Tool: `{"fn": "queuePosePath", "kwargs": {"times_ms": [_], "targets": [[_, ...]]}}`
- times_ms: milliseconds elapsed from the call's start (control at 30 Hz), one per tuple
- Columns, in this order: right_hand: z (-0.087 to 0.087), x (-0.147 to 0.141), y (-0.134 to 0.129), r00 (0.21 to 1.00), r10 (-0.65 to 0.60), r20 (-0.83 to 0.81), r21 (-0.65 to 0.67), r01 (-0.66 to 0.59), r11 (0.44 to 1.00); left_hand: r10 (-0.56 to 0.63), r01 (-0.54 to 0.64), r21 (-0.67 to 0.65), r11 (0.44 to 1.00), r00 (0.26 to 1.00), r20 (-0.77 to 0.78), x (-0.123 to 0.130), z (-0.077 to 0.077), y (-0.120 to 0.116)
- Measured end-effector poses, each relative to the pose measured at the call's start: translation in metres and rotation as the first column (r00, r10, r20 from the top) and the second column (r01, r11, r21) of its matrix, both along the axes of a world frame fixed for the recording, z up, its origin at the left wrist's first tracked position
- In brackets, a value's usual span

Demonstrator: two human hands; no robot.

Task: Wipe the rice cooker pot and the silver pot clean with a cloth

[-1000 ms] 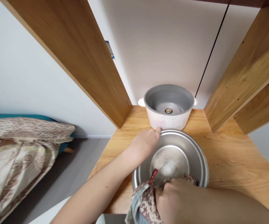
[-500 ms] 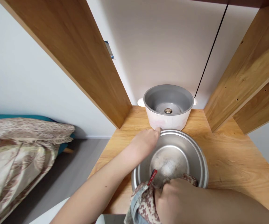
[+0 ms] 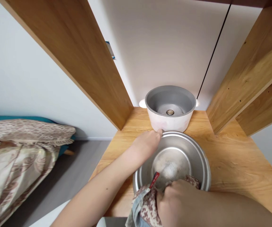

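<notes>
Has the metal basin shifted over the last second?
No visible shift: the metal basin sits in the same place against the wooden tabletop.

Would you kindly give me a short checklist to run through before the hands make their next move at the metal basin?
1. Left hand on the metal basin: ok, closed at the far-left rim.
2. Right hand holding the cloth: ok, it is bunched under the fist.
3. Cloth wholly inside the basin: not ok, part hangs over the near rim.
4. Basin bottom free of marks: not ok, discoloured patches show.
5. White pot upright on the wooden table: ok.
6. Gap between basin and pot: cannot tell, they overlap in this view.
</notes>
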State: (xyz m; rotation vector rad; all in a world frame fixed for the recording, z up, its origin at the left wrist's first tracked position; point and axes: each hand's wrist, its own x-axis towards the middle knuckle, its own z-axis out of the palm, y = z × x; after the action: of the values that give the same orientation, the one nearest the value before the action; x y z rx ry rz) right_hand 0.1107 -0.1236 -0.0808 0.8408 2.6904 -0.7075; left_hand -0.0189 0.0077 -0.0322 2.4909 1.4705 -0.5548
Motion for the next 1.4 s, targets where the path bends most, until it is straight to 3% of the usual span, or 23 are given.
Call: {"fn": "queuePosePath", "kwargs": {"times_ms": [267,367,600,867,1100,1400], "targets": [[0.006,0.004,0.003,0.999,0.019,-0.048,0.009,-0.018,1.0,-0.042,0.042,0.002,0.999,0.999,-0.03,-0.001,0.003,-0.001],[0.007,0.003,0.003,0.999,0.037,0.008,-0.002,-0.037,0.999,-0.025,0.025,0.015,1.0,1.0,-0.007,-0.003,0.0,0.0],[-0.008,-0.003,-0.002,1.0,-0.011,0.016,-0.005,0.011,1.0,-0.027,0.027,0.007,1.0,1.0,0.0,-0.003,-0.002,0.002],[0.0,-0.006,-0.001,0.996,0.006,0.094,-0.01,-0.005,1.0,0.011,-0.015,0.021,1.0,0.988,0.151,-0.008,-0.01,0.005],[-0.008,-0.005,-0.002,0.999,-0.024,0.04,-0.007,0.024,1.0,-0.012,0.011,0.013,1.0,0.997,0.073,-0.006,-0.005,0.004],[-0.001,-0.006,-0.001,0.999,-0.013,0.03,0.009,0.013,1.0,-0.029,0.027,0.029,0.999,0.997,0.065,-0.008,-0.01,0.006]]}}
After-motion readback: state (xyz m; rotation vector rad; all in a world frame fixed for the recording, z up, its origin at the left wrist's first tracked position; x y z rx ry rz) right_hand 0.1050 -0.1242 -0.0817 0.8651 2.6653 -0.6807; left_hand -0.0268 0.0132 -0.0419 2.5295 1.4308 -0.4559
